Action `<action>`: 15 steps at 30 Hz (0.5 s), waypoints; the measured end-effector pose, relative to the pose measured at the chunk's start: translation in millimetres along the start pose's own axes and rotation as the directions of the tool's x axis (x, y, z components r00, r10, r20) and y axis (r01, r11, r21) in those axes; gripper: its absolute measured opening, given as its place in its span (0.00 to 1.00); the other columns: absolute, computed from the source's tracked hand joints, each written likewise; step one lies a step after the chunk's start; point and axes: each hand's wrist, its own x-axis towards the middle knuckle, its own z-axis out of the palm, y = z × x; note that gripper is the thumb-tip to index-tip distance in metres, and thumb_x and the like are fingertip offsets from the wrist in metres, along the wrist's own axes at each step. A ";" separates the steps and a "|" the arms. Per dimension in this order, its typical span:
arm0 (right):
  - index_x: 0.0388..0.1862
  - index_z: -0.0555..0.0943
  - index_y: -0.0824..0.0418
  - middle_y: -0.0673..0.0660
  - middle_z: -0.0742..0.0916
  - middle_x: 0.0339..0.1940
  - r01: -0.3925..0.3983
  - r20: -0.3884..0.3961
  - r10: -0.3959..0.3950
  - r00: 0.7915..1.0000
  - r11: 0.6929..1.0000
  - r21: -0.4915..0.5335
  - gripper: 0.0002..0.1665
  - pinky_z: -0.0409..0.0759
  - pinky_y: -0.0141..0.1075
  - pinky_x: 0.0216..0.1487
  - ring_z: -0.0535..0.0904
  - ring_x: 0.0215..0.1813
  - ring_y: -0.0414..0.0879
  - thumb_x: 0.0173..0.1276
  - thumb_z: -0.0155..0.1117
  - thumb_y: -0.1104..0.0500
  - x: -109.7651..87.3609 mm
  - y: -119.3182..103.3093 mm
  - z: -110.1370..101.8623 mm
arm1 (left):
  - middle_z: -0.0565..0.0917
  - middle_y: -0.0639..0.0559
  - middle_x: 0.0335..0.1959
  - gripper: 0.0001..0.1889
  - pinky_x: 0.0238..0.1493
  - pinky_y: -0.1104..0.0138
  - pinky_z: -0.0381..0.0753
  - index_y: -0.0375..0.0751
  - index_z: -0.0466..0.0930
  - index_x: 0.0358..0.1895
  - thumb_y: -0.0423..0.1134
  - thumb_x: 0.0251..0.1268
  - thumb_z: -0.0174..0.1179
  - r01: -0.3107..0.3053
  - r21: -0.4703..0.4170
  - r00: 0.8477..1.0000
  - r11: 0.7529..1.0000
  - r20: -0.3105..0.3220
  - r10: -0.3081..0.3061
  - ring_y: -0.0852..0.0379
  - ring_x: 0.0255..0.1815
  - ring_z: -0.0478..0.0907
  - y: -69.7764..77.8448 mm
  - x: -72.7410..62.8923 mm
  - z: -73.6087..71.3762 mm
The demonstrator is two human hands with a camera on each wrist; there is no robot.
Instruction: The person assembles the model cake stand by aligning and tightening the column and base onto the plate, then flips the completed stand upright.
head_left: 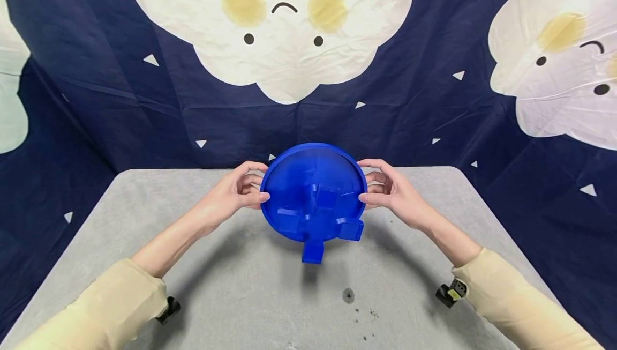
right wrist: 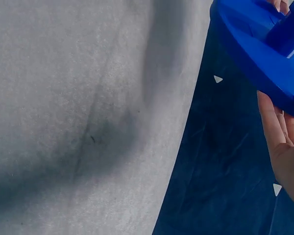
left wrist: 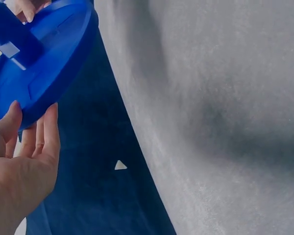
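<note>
A blue round disc (head_left: 289,178) with a raised rim is held up over the table, tilted so its inner face shows in the head view. Several blue block-like parts (head_left: 313,252) jut from that face toward the camera; whether they are one piece with it I cannot tell. At its left edge my left hand (head_left: 233,188) pinches the rim, thumb in front and fingers behind. My right hand (head_left: 395,193) grips the opposite edge in the same way. Both wrist views show the disc's rim (left wrist: 83,54) between thumb and fingers, partly cut off by the frame.
Beneath the disc lies a grey table (head_left: 255,302) with dark spots (head_left: 348,295) near the front. A navy cloth (head_left: 159,109) with white clouds and small triangles hangs behind and at both sides. Dark devices (head_left: 168,310) sit at both sleeve cuffs.
</note>
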 end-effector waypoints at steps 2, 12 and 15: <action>0.74 0.68 0.54 0.51 0.87 0.49 0.029 -0.007 -0.029 1.000 0.999 -0.023 0.40 0.93 0.45 0.45 0.90 0.49 0.43 0.66 0.68 0.74 -0.3 -0.4 0.1 | 0.85 0.47 0.54 0.27 0.51 0.64 0.90 0.42 0.66 0.69 0.33 0.70 0.65 -0.014 0.017 1.000 1.000 -0.011 0.014 0.61 0.44 0.85 1.4 -0.2 1.0; 0.69 0.71 0.62 0.46 0.89 0.52 0.201 -0.061 -0.214 0.975 0.964 -0.173 0.35 0.91 0.35 0.48 0.89 0.49 0.42 0.64 0.69 0.75 -1.0 -0.9 2.0 | 0.83 0.40 0.59 0.25 0.53 0.69 0.85 0.48 0.68 0.67 0.34 0.72 0.64 -0.067 0.174 0.994 0.983 -0.075 0.081 0.51 0.50 0.83 2.0 -0.2 5.8; 0.65 0.71 0.67 0.46 0.89 0.51 0.246 -0.082 -0.264 0.961 0.952 -0.185 0.33 0.91 0.33 0.47 0.89 0.48 0.41 0.62 0.70 0.77 -0.4 -0.9 3.2 | 0.83 0.41 0.58 0.24 0.53 0.69 0.84 0.48 0.68 0.66 0.33 0.72 0.64 -0.083 0.194 0.991 0.977 -0.085 0.101 0.52 0.51 0.83 4.1 -0.1 7.8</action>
